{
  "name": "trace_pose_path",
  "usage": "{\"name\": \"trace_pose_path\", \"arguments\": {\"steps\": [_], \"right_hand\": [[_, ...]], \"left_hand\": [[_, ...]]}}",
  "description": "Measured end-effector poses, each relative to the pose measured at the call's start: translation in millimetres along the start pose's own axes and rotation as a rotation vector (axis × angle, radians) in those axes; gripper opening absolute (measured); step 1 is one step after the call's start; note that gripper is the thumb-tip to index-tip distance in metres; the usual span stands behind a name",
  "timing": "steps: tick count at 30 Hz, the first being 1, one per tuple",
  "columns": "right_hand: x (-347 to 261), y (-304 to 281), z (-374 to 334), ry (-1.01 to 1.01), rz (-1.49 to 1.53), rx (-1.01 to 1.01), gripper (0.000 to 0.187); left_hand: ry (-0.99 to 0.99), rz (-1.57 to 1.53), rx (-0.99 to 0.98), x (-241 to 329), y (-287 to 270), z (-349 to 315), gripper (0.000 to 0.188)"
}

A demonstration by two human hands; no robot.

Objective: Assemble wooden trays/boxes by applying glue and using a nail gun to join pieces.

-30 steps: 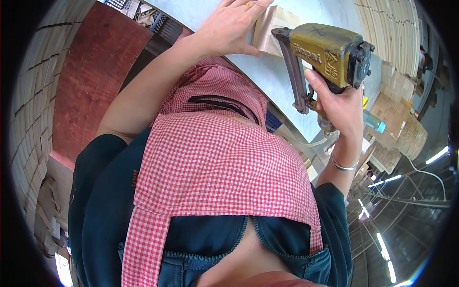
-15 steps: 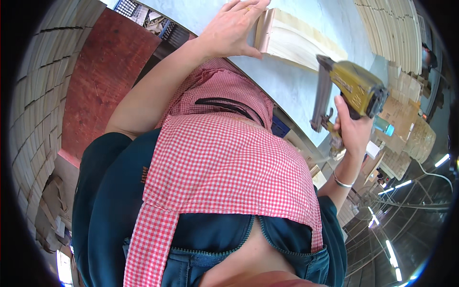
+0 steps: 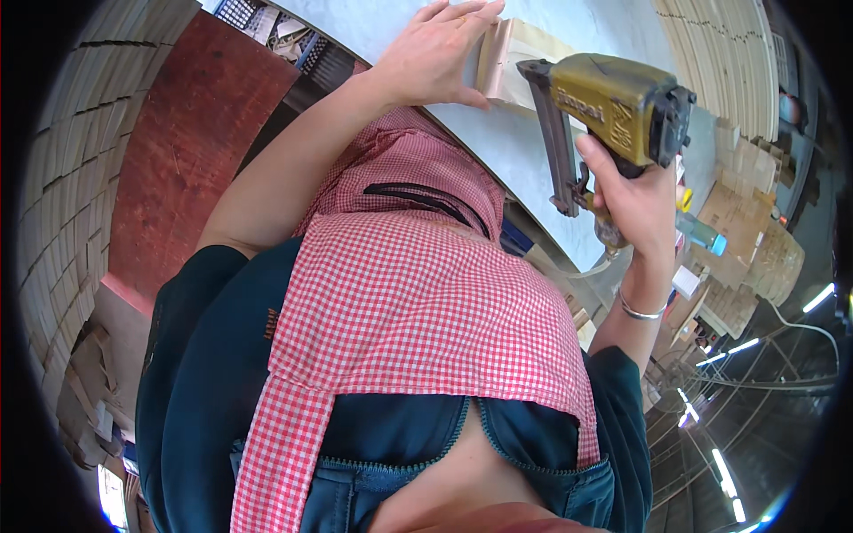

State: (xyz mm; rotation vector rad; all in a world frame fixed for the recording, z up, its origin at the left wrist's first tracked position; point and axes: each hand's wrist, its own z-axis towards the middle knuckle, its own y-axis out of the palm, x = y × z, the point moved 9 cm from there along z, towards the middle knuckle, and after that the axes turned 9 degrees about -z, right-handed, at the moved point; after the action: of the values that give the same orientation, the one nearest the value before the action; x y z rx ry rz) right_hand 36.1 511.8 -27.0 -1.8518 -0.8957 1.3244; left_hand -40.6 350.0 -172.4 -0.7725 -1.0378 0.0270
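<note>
My right hand [image 3: 638, 202] is wrapped around the grip of a yellow-and-black nail gun [image 3: 613, 107], with its thumb up along the side. The tool is raised, its dark nose and magazine in front of a shallow, pale wooden box [image 3: 524, 49], and it hides much of that box. I cannot tell whether the nose touches the wood. At the box's left end, my left hand [image 3: 437, 58] spans the width, thumb at the near corner and fingers toward the far corner.
The box lies on a light grey-blue worktable [image 3: 506, 133]. Stacked wooden strips [image 3: 720, 62] stand on its far right. Left are a red-brown board [image 3: 200, 142] and more stacked wood [image 3: 71, 195]. Plastic baskets [image 3: 235, 13] sit beyond the board; cardboard boxes [image 3: 737, 218] are at the right.
My right hand has brought the nail gun left and upward in the view, over the right part of the wooden box. My left hand stays at the box's left end.
</note>
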Motion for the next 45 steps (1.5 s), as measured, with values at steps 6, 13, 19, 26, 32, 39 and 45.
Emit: {"name": "trace_pose_path", "arguments": {"steps": [6, 13, 19, 26, 32, 39, 45], "right_hand": [[-15.4, 7.0, 12.6, -0.072, -0.043, -0.031, 0.032], [-13.7, 9.6, 16.7, 0.061, -0.079, -0.087, 0.034], [-8.8, 9.1, 18.8, 0.087, -0.117, -0.098, 0.034], [-5.8, 0.7, -2.3, 0.034, -0.072, 0.009, 0.035], [17.5, 5.5, -24.2, 0.127, -0.006, 0.016, 0.037], [20.7, 11.7, -30.3, 0.095, 0.013, 0.044, 0.037], [25.7, 12.0, -29.4, 0.088, 0.032, 0.038, 0.038]], "left_hand": [[0.021, -0.025, 0.013, -0.5, -0.8, -1.7, 0.113], [0.027, -0.01, 0.025, -1.9, -2.9, -1.7, 0.113], [0.015, -0.036, -0.01, -0.4, -4.0, -2.2, 0.114], [0.145, -0.1, 0.135, 12.5, -25.5, -12.6, 0.086], [-0.372, -0.748, 0.265, -15.2, -18.2, -29.4, 0.021], [-0.797, -1.329, 0.166, -12.2, 21.7, -36.5, 0.019], [-0.866, -1.408, 0.17, -11.3, 31.7, -36.1, 0.016]]}}
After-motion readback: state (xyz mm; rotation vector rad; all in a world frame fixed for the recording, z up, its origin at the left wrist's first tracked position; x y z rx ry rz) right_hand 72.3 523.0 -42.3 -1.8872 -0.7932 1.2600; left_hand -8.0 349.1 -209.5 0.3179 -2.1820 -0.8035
